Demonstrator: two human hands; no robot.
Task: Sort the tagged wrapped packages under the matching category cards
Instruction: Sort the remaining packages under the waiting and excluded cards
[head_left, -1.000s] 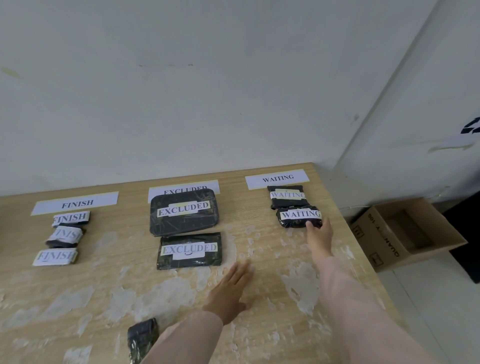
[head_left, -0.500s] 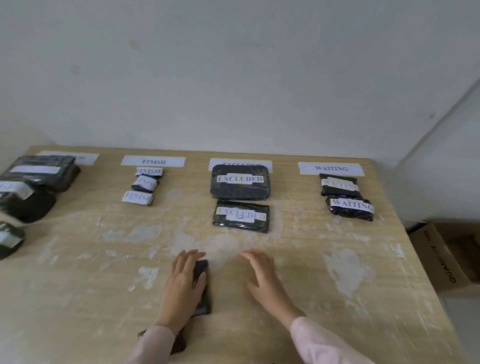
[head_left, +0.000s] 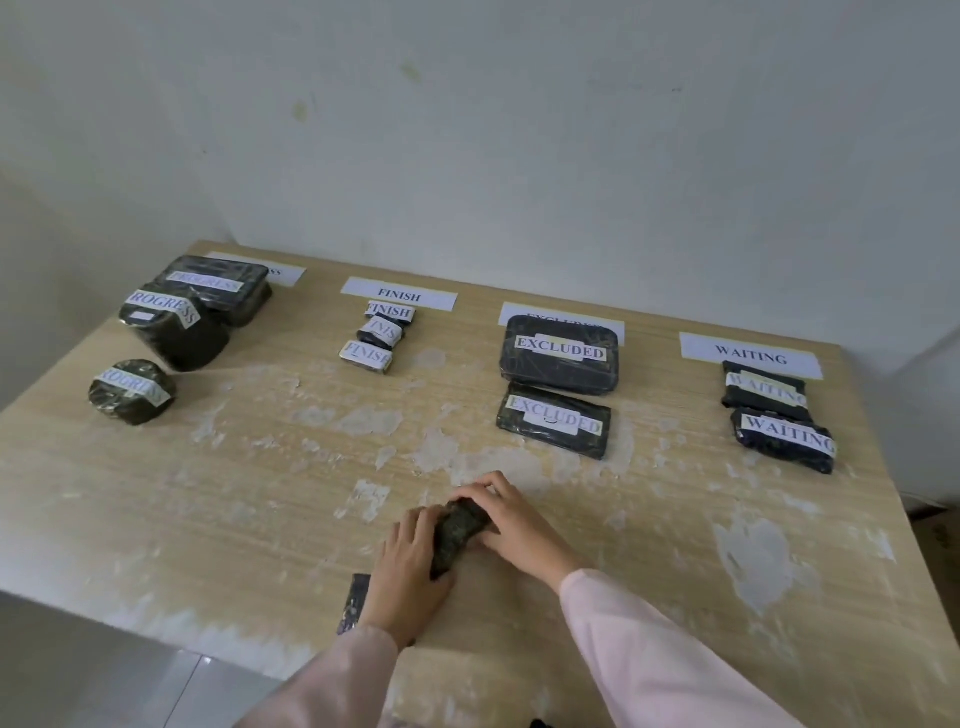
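Fingers of the right hand curled over the far end and right side of a small dark wrapped package, closed on it. Fingers of the left hand wrapped along its left side and near end, also closed on it. Package tilted, near the front middle of the counter; no tag readable on it from here. A second dark package just behind the left wrist, near the front edge, partly hidden. Pink sleeves on both arms.

Farther back, four rows under white cards. On the far left, a card mostly covered, with three dark packages tagged PROGRESS: a flat one at the back, a bulky one touching it in front, a round one apart and nearer. Next, a FINISH card with three small FINISH packages stacked close below it. Then an EXCLUDED card, partly hidden by a large EXCLUDED package, with a flatter EXCLUDED package just in front. On the right, a WAITING card with two WAITING packages touching below it.
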